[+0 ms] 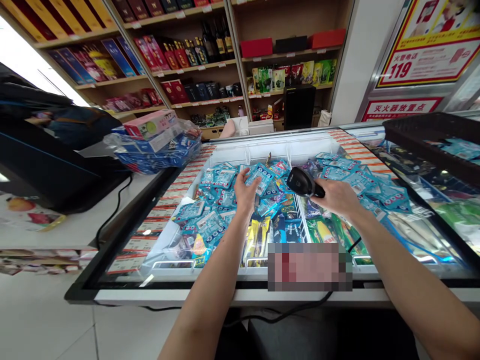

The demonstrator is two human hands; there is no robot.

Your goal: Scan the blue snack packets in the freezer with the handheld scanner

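Note:
My right hand (339, 196) is wrapped round the grip of a black handheld barcode scanner (300, 181), whose head points left. My left hand (246, 192) is over the glass top of a chest freezer (131, 240), thumb and fingers spread apart. Just beyond its fingertips is a light-blue packet (264, 175); whether they touch it, I cannot tell. Many similar blue packets lie in a left pile (212, 225) and a right pile (360, 180), on either side of the scanner. Through the glass show yellow ice-cream wrappers (258, 235) and green wrappers (322, 232).
A plastic-wrapped stack of boxes (155, 140) stands on the left counter near a black machine (45, 160). A dark tray (431, 135) with more blue packets sits at right. A black cable (288, 314) hangs along the front edge. Stocked shelves (198, 65) rise behind.

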